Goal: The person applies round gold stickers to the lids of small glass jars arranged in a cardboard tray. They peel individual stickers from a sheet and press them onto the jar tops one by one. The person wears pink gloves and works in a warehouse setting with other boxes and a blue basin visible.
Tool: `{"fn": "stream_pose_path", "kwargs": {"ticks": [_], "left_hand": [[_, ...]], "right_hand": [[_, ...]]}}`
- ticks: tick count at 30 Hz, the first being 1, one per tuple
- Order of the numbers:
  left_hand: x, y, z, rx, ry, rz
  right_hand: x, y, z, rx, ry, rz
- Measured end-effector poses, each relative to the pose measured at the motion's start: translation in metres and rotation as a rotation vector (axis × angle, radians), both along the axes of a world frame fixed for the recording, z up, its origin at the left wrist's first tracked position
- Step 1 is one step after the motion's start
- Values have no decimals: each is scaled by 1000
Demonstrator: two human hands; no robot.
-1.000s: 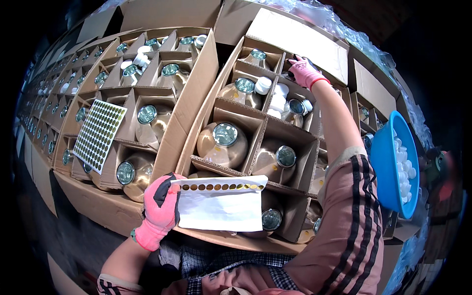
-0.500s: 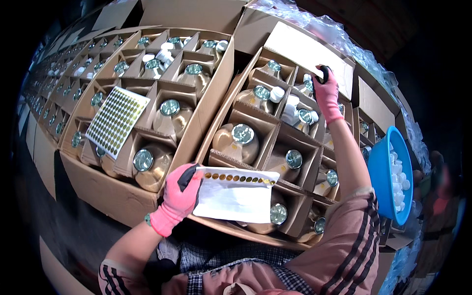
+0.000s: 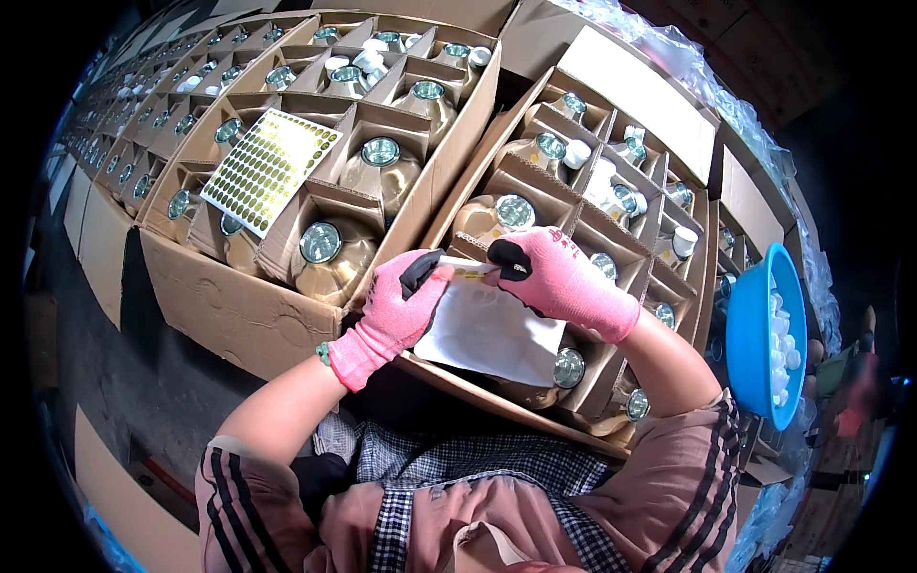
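Both my hands wear pink knit gloves with black thumb and fingertip pieces. My left hand (image 3: 396, 310) pinches the left edge of a mostly bare white sticker sheet (image 3: 487, 334) with a row of small gold round stickers along its top. At that row, my right hand (image 3: 573, 282) has its thumb and fingers closed on the sheet's top edge; whether a sticker is between them is hidden. Below lies an open carton (image 3: 458, 377) of clear glass bottles in cardboard dividers. A fuller sheet of gold stickers (image 3: 272, 172) rests on the dividers of the carton to the left.
Open cartons of bottles run away to the far left. White caps (image 3: 368, 62) lie among the bottles. On the right, a blue basin (image 3: 745, 353) holds many white caps (image 3: 783, 334). Clear plastic wrap (image 3: 764, 134) lines the far right side.
My right hand has come back from the far bottles of the near carton to the sheet's top edge. The left hand still holds the sheet. The whole view has shifted slightly.
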State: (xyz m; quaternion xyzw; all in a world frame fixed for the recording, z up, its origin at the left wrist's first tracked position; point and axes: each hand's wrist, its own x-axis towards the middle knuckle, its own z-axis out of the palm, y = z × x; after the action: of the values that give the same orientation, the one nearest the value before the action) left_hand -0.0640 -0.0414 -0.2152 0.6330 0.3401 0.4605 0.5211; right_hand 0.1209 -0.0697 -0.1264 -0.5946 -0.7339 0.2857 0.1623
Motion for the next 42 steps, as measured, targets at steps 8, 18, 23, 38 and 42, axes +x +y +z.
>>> {"fn": "stream_pose_path", "kwargs": {"ticks": [8,18,23,38,42], "left_hand": [[-3,1,-2,-69,-15,-94],[-5,5,-1,-8,29,-156],[-6,7,0,102,41,-153],[-5,5,0,-23,23,-197],[-6,6,0,-30,21,-194]], "right_hand": [[-3,0,11,-130,-2,-8],[-11,-3,8,-60,25,-15],[-18,-1,-4,176,132,55],[-15,4,-13,144,103,84],[-19,5,-5,18,88,26]]}}
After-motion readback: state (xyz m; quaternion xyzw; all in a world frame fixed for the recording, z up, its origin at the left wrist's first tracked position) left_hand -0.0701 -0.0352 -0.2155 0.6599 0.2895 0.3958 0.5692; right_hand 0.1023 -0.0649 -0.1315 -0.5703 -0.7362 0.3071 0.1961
